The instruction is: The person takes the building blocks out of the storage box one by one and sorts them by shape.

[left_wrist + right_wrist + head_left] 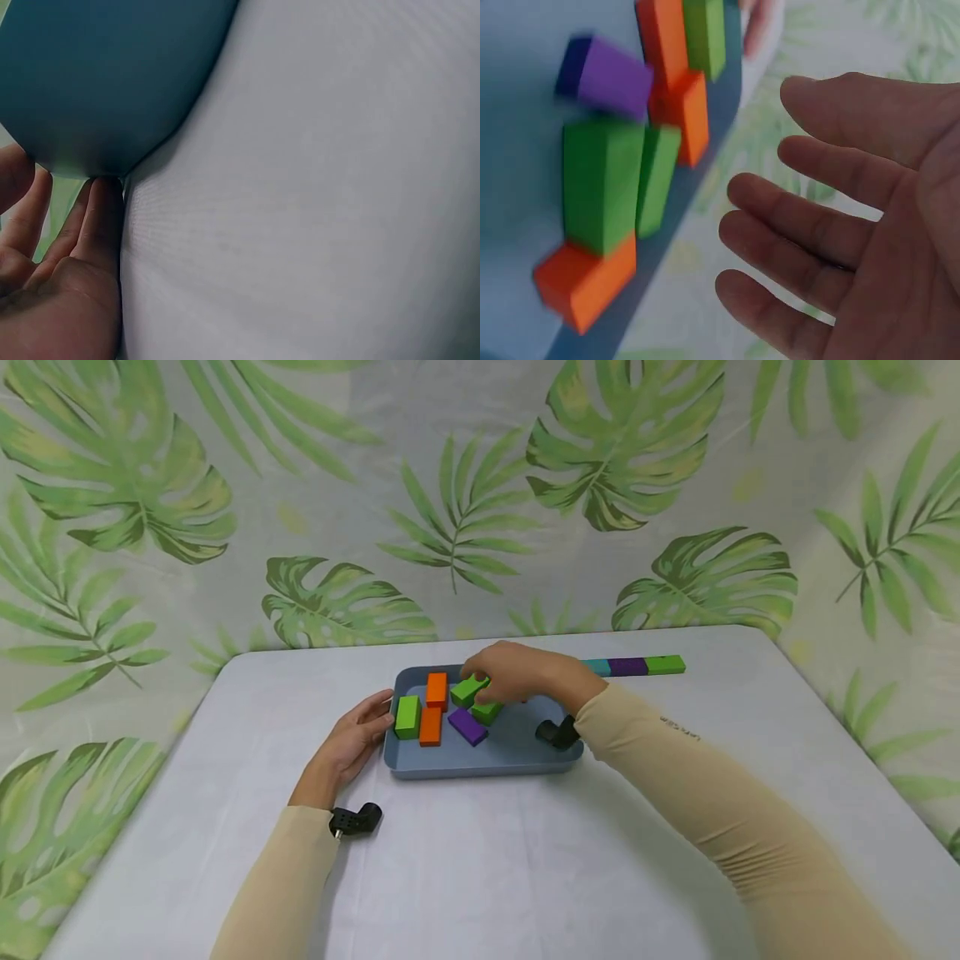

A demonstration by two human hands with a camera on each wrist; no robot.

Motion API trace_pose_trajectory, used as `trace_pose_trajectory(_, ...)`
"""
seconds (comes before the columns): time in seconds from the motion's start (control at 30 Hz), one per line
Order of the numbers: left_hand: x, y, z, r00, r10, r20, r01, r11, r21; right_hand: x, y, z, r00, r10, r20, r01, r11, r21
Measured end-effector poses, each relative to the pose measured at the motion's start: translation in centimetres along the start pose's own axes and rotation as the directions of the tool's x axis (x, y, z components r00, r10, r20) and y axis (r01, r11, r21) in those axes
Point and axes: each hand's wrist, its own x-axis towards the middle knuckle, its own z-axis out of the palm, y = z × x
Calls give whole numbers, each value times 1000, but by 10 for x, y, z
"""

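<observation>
A blue-grey tray (480, 768) holds several wooden-looking blocks. Fingers of my left hand (354, 737) touch its left end, loosely extended; in the left wrist view they meet the tray wall (112, 82). My right hand (510, 672) hovers over the tray, above two green blocks (467, 692), which it partly covers. In the right wrist view, that hand (855, 217) has its fingers spread and holds nothing. A purple block (468, 727) lies beside the green ones. Toward the tray's left end are two orange blocks (437, 692) and another green block (407, 718). The right wrist view shows one more orange block (585, 285).
Behind the tray to the right, a straight row of blocks shows teal (597, 667), purple (628, 667) and green (665, 665); my right arm hides its left part. A white cloth (450, 860) covers the table, and a leaf-patterned curtain (480, 510) hangs behind.
</observation>
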Motion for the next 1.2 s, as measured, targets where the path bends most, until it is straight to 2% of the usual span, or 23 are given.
trace_pose_trajectory(0.13,-1,0,-2,1000,-1,-3,1,1000,-4,19,-19,18,999,0,47,4,998,-69)
trace_pose_trajectory(0.4,-3,-1,-1,1000,0,-5,0,1000,-20,39,-37,38,989,117,88,-100,980,-174)
trace_pose_trajectory(0.67,-2,0,0,1000,-13,-19,13,1000,-26,47,-34,50,988,127,84,-105,968,-228)
trace_pose_trajectory(0.97,-3,1,0,1000,-17,-20,17,1000,-22,49,-30,61,995,95,34,-81,955,-284)
trace_pose_trajectory(1.2,-2,1,1,1000,-16,-16,15,999,-28,47,-24,65,989,146,38,-129,948,-292)
